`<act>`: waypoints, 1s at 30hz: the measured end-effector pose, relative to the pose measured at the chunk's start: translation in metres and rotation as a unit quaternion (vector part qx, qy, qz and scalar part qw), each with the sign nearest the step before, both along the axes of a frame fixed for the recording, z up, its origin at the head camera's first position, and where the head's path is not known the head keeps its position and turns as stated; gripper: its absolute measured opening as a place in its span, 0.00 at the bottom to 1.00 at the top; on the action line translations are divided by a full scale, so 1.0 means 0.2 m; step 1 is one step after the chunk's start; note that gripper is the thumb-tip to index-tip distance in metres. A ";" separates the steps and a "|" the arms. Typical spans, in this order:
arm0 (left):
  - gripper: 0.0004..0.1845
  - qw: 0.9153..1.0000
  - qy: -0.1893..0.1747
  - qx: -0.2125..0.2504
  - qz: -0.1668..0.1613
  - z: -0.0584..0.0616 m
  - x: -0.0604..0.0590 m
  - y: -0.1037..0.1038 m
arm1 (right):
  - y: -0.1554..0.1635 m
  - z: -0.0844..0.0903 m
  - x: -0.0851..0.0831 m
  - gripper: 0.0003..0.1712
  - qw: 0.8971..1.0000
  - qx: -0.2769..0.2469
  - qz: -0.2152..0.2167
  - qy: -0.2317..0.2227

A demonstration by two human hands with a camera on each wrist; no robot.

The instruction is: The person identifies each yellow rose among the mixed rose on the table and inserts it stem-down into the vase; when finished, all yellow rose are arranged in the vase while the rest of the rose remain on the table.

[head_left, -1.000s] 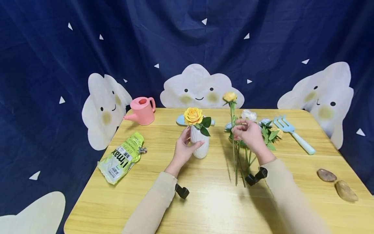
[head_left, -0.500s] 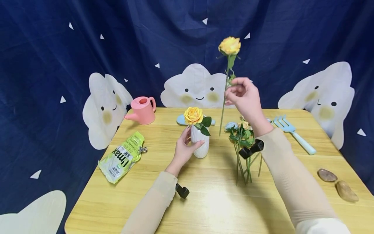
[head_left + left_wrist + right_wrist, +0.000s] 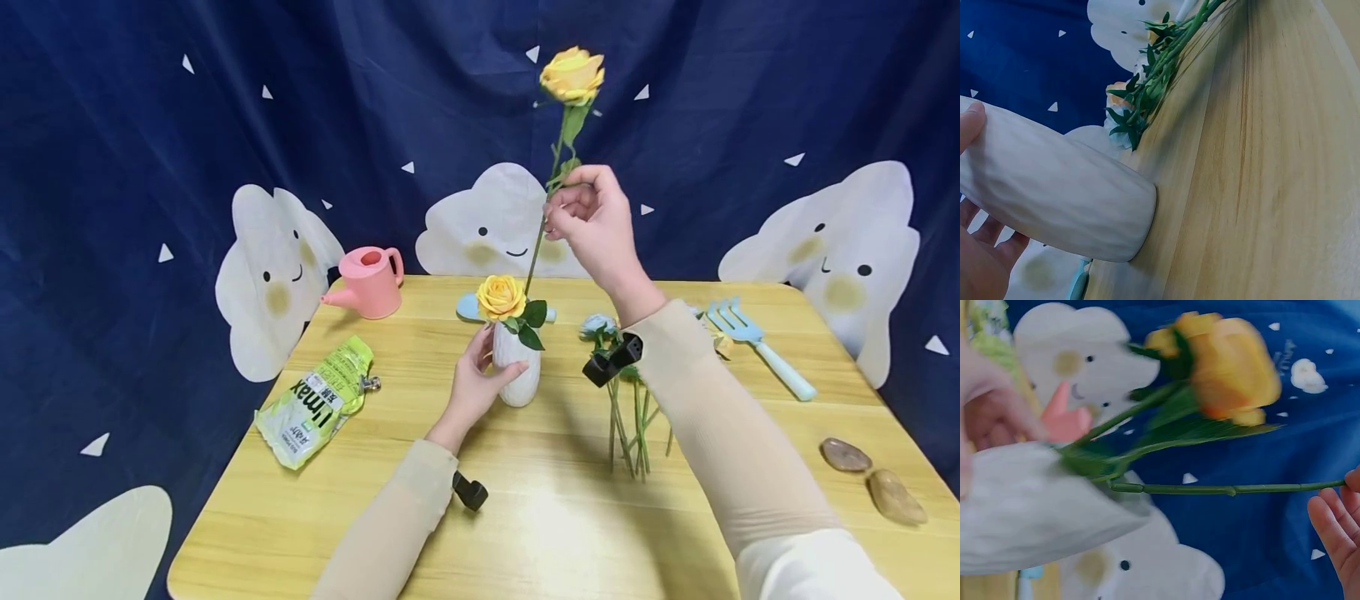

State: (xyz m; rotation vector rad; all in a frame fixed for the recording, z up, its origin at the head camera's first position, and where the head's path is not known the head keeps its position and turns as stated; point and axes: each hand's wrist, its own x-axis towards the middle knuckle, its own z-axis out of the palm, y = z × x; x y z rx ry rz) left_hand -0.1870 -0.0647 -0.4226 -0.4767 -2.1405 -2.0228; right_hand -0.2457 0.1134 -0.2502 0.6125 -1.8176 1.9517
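My left hand (image 3: 476,387) grips a white vase (image 3: 517,373), thumb on the near side and fingers behind it. The vase stands upright on the table, and a yellow rose (image 3: 501,297) with dark green leaves sticks out of its top. Higher up, my right hand (image 3: 596,229) pinches the stem of a second yellow rose (image 3: 572,77), bloom upward and leaning slightly. In the right wrist view, this rose's stem (image 3: 1235,489) runs down to the vase's mouth, its lower end at the rim or inside; I cannot tell which. The left wrist view shows the vase's base (image 3: 1129,219) on the wood.
Right of the vase lies a bunch of flowers (image 3: 637,417), partly hidden by my right forearm. Beyond it are a blue hand fork (image 3: 757,337) and two stones (image 3: 846,455). A blue trowel (image 3: 468,307) lies behind the vase. Leftward are a pink watering can (image 3: 370,283) and a green bag (image 3: 315,402).
My right hand has lifted the second yellow rose from the bunch, then carried it left to above the vase. My left hand has stayed on the vase.
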 end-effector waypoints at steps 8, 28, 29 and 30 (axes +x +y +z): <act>0.37 1.000 0.005 -0.001 -0.004 0.00 0.01 0.01 | -0.02 -0.18 0.00 0.17 0.996 0.082 0.023 -0.042; 0.37 1.000 0.018 -0.011 -0.003 0.00 0.00 0.01 | 0.10 -0.47 0.05 0.10 0.978 0.172 0.023 -0.112; 0.37 1.000 0.019 -0.010 -0.003 0.00 0.00 0.01 | 0.12 -0.48 0.06 0.10 0.978 0.167 0.026 -0.119; 0.37 1.000 0.020 -0.009 -0.002 0.00 0.00 0.01 | 0.14 -0.49 0.07 0.11 0.979 0.162 0.028 -0.124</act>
